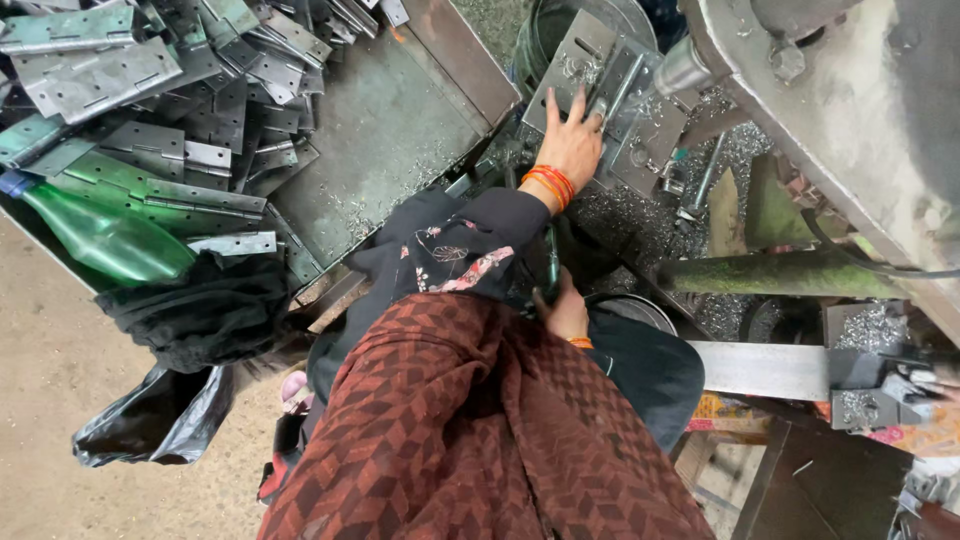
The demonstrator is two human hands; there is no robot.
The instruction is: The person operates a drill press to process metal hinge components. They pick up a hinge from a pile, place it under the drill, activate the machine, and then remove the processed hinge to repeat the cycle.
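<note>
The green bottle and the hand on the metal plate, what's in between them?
In the head view, between the green bottle and the left hand on the metal plate lie a heap of metal hinges and a bare tray floor with metal shavings.

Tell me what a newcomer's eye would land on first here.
First, the left hand with orange bangles, spread flat on a metal hinge plate at the machine, top centre. Next, the heap of grey hinges in the tray, upper left, with a green plastic bottle at its edge. The right hand sits lower, mostly hidden.
</note>
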